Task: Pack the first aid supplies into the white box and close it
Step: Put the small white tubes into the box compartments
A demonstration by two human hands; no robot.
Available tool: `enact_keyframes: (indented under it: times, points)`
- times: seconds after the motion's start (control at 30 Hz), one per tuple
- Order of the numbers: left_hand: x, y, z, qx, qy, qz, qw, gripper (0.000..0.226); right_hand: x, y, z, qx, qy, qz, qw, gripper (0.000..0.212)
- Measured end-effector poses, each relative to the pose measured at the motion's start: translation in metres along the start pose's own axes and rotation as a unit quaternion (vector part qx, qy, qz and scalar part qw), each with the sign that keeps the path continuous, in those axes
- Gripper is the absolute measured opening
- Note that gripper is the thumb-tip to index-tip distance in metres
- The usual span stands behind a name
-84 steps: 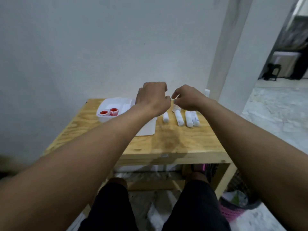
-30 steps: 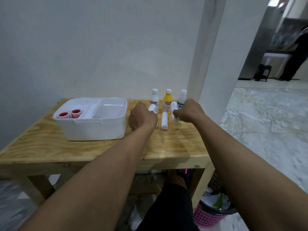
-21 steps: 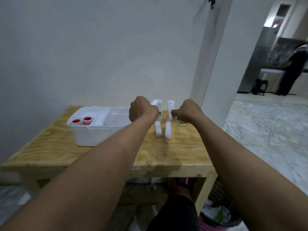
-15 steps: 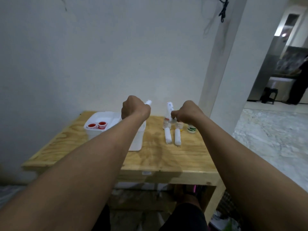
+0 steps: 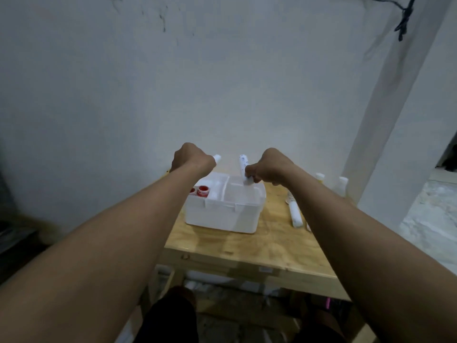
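**Both fists closed on white rolls above the open box**

Each hand is curled tight around one white bandage roll. The right hand [image 5: 270, 167] pinches its roll [image 5: 244, 169] near the lower end, so the roll stands nearly upright, its bottom tip just over the white box [image 5: 223, 214]. The left hand [image 5: 191, 158] wraps its roll [image 5: 217, 158] almost fully; only a short white end pokes out toward the right, above the box's back left corner.

To do this step well, it seems best to lower each roll into the large compartment, tip it flat so it lies below the rim, and only then loosen the fingers. A roll left standing would likely block the lid later. No lid is visible here.

The box sits open on the wooden table [image 5: 247, 246], with a divider running front to back. Its left section holds two small red-topped tape rolls [image 5: 203, 190]; the larger right section looks empty, though its pale floor is hard to read.

Right of the box, another bandage roll [image 5: 295, 214] lies on the table, partly behind the right forearm. Farther right of the box, near the table's back edge, stand two small bottles [image 5: 342, 185], still unpacked.
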State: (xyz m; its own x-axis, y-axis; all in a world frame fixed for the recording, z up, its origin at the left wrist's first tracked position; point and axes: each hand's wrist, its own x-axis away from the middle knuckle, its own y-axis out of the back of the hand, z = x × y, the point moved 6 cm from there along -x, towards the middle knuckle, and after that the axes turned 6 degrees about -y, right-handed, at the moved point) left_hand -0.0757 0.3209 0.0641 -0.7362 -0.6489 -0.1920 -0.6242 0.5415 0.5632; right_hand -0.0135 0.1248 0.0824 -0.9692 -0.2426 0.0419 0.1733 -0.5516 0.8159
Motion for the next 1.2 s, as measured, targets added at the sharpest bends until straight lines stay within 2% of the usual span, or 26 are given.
enact_keyframes:
  times: [0.23,0.4,0.63,0.87,1.03,1.2]
  points:
    - [-0.013,0.008,0.030,-0.051,0.006,0.009,0.999,0.034,-0.007,-0.038,0.028,0.025,0.003,0.039,0.999,0.028]
    - [-0.019,0.002,0.039,-0.103,-0.008,0.009,0.995,0.018,-0.014,-0.060,0.038,0.042,-0.004,0.047,0.998,0.026]
    - [-0.026,-0.009,0.038,-0.190,-0.048,0.012,0.981,0.009,-0.025,-0.078,0.044,0.085,-0.005,0.045,0.995,0.024]
    - [-0.026,-0.013,0.033,-0.210,-0.059,0.014,0.976,0.015,-0.033,-0.080,0.040,0.080,0.001,0.025,0.996,0.024]
    - [-0.023,-0.011,0.029,-0.216,-0.061,0.019,0.974,0.009,-0.039,-0.073,0.033,0.053,0.012,-0.013,0.998,0.012]
    - [-0.014,-0.012,0.015,-0.222,-0.096,0.014,0.970,0.014,-0.033,-0.045,0.019,0.043,0.042,-0.089,0.994,0.036]
